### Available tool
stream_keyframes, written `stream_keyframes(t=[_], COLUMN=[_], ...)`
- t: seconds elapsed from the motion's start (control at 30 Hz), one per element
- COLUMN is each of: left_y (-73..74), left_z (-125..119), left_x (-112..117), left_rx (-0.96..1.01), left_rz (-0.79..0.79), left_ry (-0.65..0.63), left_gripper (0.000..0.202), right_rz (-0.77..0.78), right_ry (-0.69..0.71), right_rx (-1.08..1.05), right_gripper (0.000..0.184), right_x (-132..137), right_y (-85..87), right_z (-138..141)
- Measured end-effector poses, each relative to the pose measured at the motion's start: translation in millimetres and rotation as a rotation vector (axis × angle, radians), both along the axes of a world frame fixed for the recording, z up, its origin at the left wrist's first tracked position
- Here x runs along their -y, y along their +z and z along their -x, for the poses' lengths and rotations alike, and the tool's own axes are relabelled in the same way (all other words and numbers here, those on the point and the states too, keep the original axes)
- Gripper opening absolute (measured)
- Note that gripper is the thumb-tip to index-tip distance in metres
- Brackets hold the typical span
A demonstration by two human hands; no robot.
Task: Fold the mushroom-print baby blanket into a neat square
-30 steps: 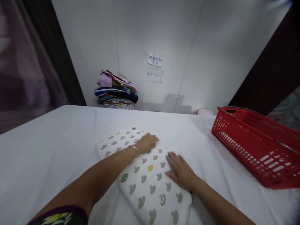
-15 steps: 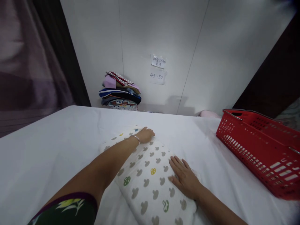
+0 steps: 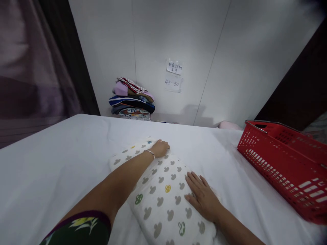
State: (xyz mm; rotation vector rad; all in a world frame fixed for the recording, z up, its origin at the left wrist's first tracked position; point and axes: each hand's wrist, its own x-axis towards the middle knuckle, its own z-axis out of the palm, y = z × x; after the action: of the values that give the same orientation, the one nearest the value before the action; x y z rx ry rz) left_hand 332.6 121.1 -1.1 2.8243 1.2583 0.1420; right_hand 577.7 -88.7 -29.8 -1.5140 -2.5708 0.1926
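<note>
Left hand point(image 3: 160, 148) nearer far edge of cloth point(image 3: 165, 195)

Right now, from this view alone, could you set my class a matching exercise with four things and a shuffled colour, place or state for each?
1. Patterned cloth
2. Basket
3. Left hand
4. Stack of fabrics

A. Bracelet at its wrist
B. White with grey marks
C. Beyond the white sheet's far edge
D. Red

Pairs: 1-B, 2-D, 3-A, 4-C

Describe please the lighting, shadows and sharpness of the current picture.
Head view throughout: lighting dim and uneven; soft shadow on the wall; patterned cloth fairly sharp; curtain soft at left; red basket seemingly stretched toward the right edge.
</note>
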Motion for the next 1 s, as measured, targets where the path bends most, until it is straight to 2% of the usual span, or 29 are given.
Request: stream_keyframes(t=[0.17,0.4,0.6,0.73,0.87,1.0], left_y=[9.6,10.0,14.8,12.7,9.9,10.5], left_z=[10.1,19.0,15.1,12.7,21.1,33.9], left_x=[-7.9,-16.8,-23.2,-27.7,-34.9,-41.8], left_rx=[-0.025,-0.038,-0.076,-0.073,-0.06,-0.049], left_rz=[-0.018,-0.024,-0.002,-0.008,-0.031,-0.083], left_ry=[0.04,0.022,0.022,0.044,0.096,0.143], left_gripper=[0.029,0.024,0.034,0.037,0.05,0.051], right_rz=[0.033,0.064,0.079,0.075,0.071,0.053], right_ry=[-0.006,-0.018,-0.024,-0.022,-0.025,-0.022], right_rx=[0.003,-0.002,0.017,0.016,0.01,-0.001], right_gripper=[0.06,0.061,0.061,0.06,0.06,0.061], right_x=[0.6,0.3,0.9,1.5,1.5,1.6], right_y=[1.9,3.5,4.8,5.0,4.3,2.5], right_z=[0.3,0.7,0.9,1.0,0.6,-0.3])
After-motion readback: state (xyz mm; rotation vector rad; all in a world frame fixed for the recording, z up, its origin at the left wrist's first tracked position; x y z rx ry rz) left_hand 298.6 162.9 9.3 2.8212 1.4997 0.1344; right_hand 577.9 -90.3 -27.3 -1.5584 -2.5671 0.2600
